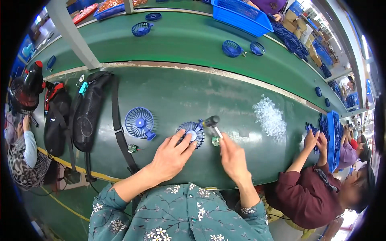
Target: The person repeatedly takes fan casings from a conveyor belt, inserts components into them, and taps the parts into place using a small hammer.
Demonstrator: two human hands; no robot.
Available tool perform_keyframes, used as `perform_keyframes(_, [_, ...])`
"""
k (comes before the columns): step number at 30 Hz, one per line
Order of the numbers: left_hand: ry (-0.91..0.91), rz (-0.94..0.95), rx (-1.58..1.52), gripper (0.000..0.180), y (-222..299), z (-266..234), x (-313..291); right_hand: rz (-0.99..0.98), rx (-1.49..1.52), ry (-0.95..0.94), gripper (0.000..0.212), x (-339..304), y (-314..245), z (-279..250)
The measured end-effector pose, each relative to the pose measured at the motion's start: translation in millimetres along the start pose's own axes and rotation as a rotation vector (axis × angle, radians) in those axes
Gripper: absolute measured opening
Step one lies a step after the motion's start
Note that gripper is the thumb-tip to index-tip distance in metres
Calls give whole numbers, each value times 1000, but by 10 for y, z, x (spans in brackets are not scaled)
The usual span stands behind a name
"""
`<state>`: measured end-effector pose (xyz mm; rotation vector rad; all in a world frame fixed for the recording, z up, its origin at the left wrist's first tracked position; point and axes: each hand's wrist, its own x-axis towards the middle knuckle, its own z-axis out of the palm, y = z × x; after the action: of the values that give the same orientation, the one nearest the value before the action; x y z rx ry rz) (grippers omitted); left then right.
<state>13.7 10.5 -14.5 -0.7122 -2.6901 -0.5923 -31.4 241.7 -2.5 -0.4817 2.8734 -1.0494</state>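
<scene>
My left hand [171, 154] presses a round blue fan housing [200, 140] with a pale hub against the green worktable, its fingers spread over the hub. Gripped by its handle in my right hand [234, 158] is a small hammer [211, 121]. Its black head is over the neck of the housing; whether they touch, I cannot tell. A small green circuit board [216, 141] lies beside the hammer handle. Left of my left hand are a second blue fan housing [140, 122], slatted and round, and another circuit board [132, 148] with short wires.
A heap of small clear plastic pieces [270, 118] lies to the right. Two black bags [90, 116] with a strap [119, 130] lie left. Beyond the table edge, a green conveyor [181, 40] carries blue fan parts and a blue basket [241, 18]. A co-worker [311, 193] sits at right.
</scene>
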Motion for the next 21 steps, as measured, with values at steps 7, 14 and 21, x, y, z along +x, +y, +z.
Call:
perform_keyframes(7, [-61, 14, -41, 37, -105, -205, -15, 528, 583, 119, 32, 187, 372, -277])
perform_keyframes(14, [26, -53, -169, 33, -87, -302, 52, 517, 295, 383, 18, 407, 979, -424])
perform_keyframes(21, [85, -125, -178, 38, -81, -291, 115, 337, -105, 407, 18, 557, 1132, -448])
